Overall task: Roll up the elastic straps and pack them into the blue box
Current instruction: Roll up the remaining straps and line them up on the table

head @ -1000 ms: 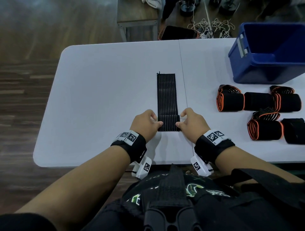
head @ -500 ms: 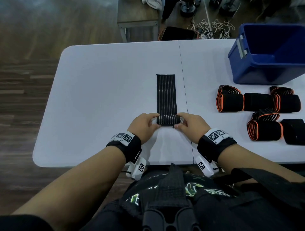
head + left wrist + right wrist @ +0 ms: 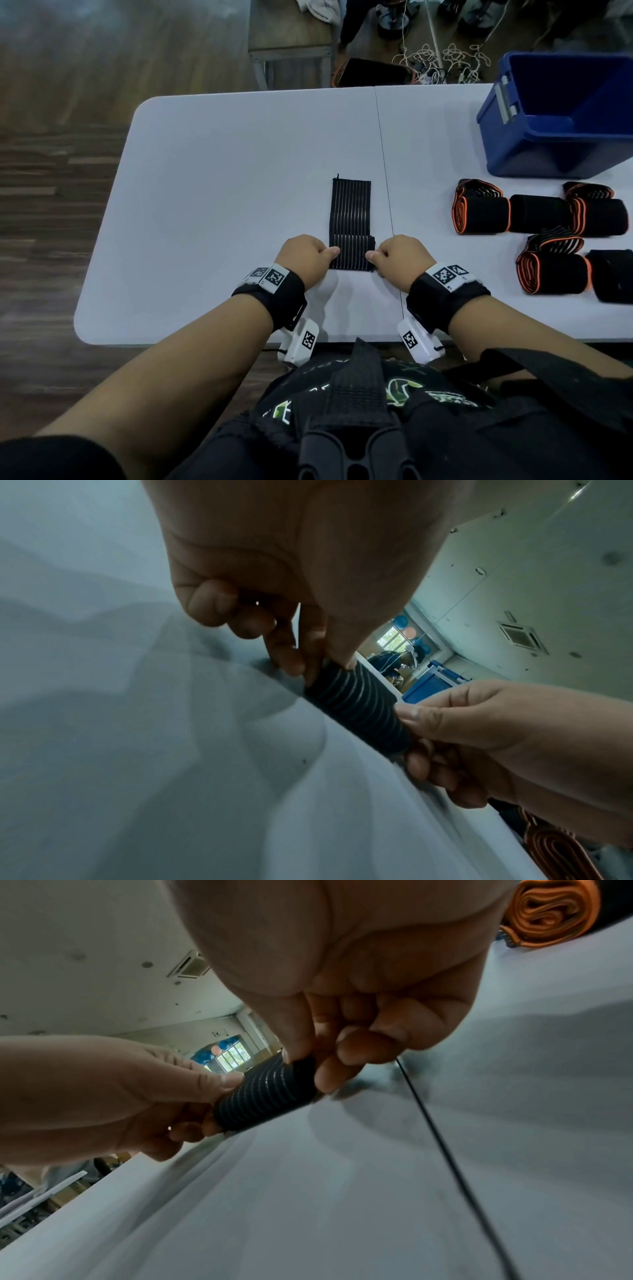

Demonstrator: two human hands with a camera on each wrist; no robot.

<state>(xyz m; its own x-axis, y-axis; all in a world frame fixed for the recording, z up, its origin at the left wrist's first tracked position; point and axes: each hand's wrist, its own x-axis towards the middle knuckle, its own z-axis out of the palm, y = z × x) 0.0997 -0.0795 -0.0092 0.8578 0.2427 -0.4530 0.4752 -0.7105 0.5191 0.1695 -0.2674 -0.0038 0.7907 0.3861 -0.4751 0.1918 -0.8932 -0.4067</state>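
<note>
Black ribbed strap (image 3: 350, 219), half rolled, is pinched at its roll's ends by left hand (image 3: 301, 258) and right hand (image 3: 402, 262).

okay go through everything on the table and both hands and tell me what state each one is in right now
Striped strap: partly rolled at the near end, the rest flat on the table.
Left hand: pinches the roll's left end.
Right hand: pinches the roll's right end.
Blue box: open; no straps visible inside.
Orange-edged straps: rolled, lying on the table beside the box.
Table: white, with a centre seam.
</note>
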